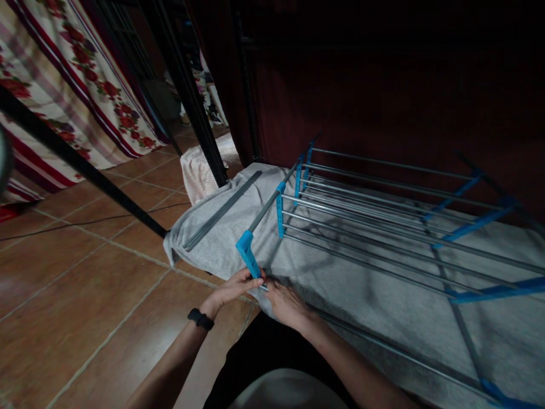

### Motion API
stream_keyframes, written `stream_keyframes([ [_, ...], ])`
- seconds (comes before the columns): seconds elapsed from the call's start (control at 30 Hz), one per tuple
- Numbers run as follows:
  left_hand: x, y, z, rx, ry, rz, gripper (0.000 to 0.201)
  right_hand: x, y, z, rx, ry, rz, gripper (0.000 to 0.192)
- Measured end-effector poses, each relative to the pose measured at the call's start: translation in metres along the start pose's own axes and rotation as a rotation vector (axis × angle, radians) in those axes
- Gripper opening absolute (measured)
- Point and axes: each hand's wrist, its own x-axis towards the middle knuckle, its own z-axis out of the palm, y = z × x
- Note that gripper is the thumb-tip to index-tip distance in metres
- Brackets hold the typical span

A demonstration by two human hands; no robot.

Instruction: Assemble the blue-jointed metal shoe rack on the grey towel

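a person sits on a terracotta tiled floor (85,295), seen from their own head, working on a partly built drying rack of thin grey metal rods and bright blue plastic connectors (361,210). the rack lies low and nearly flat on a pale grey towel spread over the floor (383,295), just ahead of the person's knees.

as far as the picture shows, much of the frame is already together: a row of parallel grey rods is seated in blue side pieces on both the near and far ends. the front corner looks unfinished. a blue plastic corner connector (247,253) stands at the near left end of the rack, and both hands meet right below it. one loose grey metal rod (221,211) lies apart on the towel to the left, seemingly not yet fitted.

the left hand (232,289), with a black watch on the wrist (201,318), has its fingers curled together against the base of the blue corner connector, pinching around it or the rod end there. the right hand (287,304) lies knuckles up just beside it, fingers bent onto the same joint; whether it grips a rod or only presses down cannot be told, as the fingertips are hidden in shadow.

a red floral curtain (63,85) hangs at the upper left, behind a dark slanted pole (85,162).
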Motion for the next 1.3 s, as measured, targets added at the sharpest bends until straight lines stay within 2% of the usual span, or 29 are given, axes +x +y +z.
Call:
stream_keyframes([
  [0.07,-0.001,0.001,-0.002,0.020,-0.005,0.033,0.044,0.000,0.002,0.000,0.017,-0.026,0.016,0.042],
  [0.23,0.001,0.004,-0.007,0.061,-0.047,0.112,0.038,0.004,0.001,0.000,0.008,-0.052,0.103,0.038],
  [0.43,0.001,0.003,-0.014,0.081,-0.083,0.079,0.037,0.006,0.006,0.004,0.022,-0.093,0.066,0.038],
  [0.73,0.001,0.006,-0.016,0.129,-0.089,0.077,0.038,0.010,0.012,-0.016,0.041,-0.084,0.064,0.029],
  [1.0,0.002,0.000,-0.016,0.124,-0.052,0.092,0.042,0.009,0.013,-0.001,-0.034,-0.065,0.067,0.036],
  [1.3,0.000,0.000,-0.018,0.120,-0.039,0.014,0.044,0.010,0.015,0.005,-0.005,-0.069,0.077,0.037],
])
